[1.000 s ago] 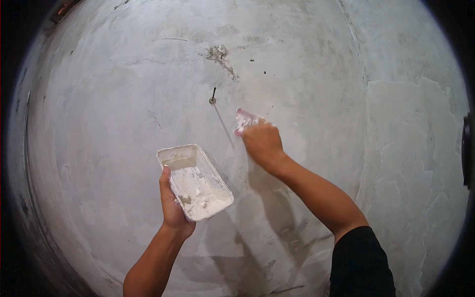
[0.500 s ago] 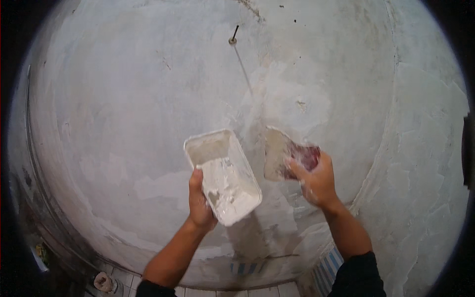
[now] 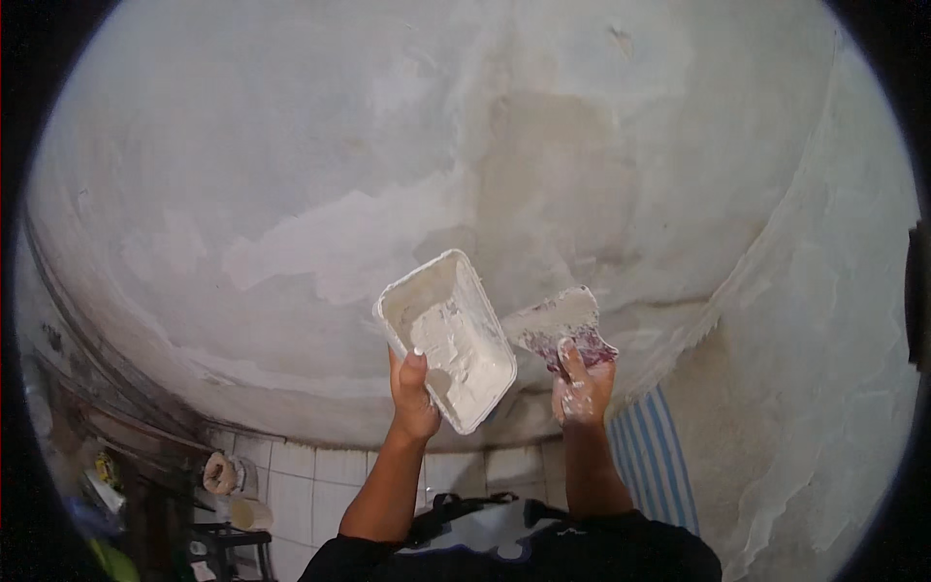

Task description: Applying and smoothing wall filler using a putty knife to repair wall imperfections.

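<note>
We see a plastic-looking tub (image 3: pixel 419 289), its putty (image 3: pixel 441 339) soft and a bit shiny. Our smeared scraper (image 3: pixel 562 314) looks rough. The wall (image 3: pixel 281 145) looks dull and chalky; the floor tiles (image 3: pixel 335 477) look smooth.

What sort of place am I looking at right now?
Likely an unfinished indoor room: the grey wall has paler patches, a pale tiled floor lies at its foot, and the left hand holds a tub of white paste, the right hand a smeared scraper.

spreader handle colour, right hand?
Dark red handle, smeared with whitish paste; shows best in the head view.
</note>
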Available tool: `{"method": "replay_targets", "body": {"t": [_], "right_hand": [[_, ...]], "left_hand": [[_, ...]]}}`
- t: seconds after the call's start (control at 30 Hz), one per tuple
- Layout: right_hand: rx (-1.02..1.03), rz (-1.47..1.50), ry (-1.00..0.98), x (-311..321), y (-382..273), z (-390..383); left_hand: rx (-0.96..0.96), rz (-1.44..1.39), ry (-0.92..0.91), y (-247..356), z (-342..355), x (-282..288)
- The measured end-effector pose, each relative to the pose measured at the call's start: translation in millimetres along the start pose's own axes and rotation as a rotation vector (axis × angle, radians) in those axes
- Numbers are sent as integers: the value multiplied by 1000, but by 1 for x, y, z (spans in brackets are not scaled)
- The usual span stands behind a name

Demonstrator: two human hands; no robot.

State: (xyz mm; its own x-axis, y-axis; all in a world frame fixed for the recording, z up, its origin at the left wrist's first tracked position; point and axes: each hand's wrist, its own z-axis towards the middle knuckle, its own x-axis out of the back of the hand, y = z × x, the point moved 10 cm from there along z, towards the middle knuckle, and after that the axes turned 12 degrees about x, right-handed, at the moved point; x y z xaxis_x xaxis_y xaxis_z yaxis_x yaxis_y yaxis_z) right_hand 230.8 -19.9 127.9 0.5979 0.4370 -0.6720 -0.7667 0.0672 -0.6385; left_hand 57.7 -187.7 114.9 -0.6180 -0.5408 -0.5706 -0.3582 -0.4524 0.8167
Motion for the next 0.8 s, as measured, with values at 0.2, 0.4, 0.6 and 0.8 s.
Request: {"method": "replay_targets", "body": {"t": [0.2, 0.4, 0.6, 0.8], "right_hand": [[-85, -420, -151, 29, 10, -26], [251, -776, -555, -28, -23, -38], [494, -861, -704, -35, -17, -49], [365, -1099, -765, -18, 2, -30]], "left_hand": [[-24, 84, 1, 9, -5, -7], [-3, 104, 48, 14, -1, -10], [98, 6, 31, 11, 0, -12], [168, -138, -59, 15, -5, -25]]}}
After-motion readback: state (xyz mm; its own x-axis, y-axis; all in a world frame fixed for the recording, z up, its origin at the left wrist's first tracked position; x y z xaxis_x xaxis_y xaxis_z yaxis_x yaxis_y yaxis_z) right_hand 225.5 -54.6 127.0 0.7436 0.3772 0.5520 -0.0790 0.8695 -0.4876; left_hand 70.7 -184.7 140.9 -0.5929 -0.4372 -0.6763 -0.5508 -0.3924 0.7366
